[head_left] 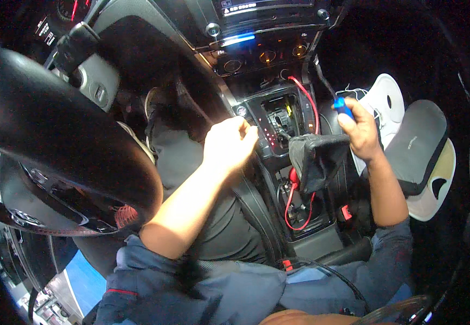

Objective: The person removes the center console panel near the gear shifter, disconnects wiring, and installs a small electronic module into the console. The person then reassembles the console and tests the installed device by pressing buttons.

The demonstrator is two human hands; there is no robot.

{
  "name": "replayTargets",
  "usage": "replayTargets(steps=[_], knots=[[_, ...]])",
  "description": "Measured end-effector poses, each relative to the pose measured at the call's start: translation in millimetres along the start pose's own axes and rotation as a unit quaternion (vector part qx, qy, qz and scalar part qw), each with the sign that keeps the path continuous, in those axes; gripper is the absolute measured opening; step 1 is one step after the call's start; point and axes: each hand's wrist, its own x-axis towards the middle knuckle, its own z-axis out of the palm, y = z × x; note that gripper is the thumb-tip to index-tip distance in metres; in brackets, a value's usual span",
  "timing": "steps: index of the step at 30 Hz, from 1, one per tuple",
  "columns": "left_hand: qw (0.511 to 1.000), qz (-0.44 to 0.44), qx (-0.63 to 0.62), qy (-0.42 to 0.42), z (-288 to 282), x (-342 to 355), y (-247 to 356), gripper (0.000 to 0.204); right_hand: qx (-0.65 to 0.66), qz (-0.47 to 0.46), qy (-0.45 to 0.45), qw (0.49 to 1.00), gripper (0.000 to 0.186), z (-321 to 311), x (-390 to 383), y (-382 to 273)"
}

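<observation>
Two hands (228, 142) (364, 132), one blue handle (343, 108)

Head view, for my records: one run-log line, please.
left hand: near shifter panel; right hand: holding blue object; red cable: over console
</observation>
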Motion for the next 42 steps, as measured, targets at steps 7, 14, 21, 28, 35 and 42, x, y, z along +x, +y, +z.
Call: replayTargets(steps=[7,14,21,28,35,42], knots=[[0.998,0.051,0.040,0.022,7.8,-7.8,12.5,0.028,0.240,-0.005,-0.117,0.964,0.026,23.0,74.7,-31.1],[0.969,-0.143,-0.195,-0.047,-16.5,1.8,1.2,0.034,0.148,0.045,-0.183,0.971,0.030,77.0,76.6,-20.8],[0.967,-0.088,-0.214,-0.108,-22.5,-6.4,13.1,0.055,0.108,-0.122,-0.297,0.941,0.040,94.7,98.6,-29.0],[0.992,-0.107,-0.054,0.033,-42.7,-1.8,-18.7,0.011,-0.390,-0.284,-0.131,0.866,0.047,107.4,100.8,4.7],[0.993,-0.104,-0.040,0.025,-41.5,-0.7,-24.5,0.012,-0.404,-0.297,-0.075,0.862,0.064,135.5,108.4,10.6],[0.992,-0.122,-0.009,0.006,-46.0,0.0,-30.0,0.016,-0.440,-0.226,-0.075,0.866,0.067,145.4,114.0,8.1]])
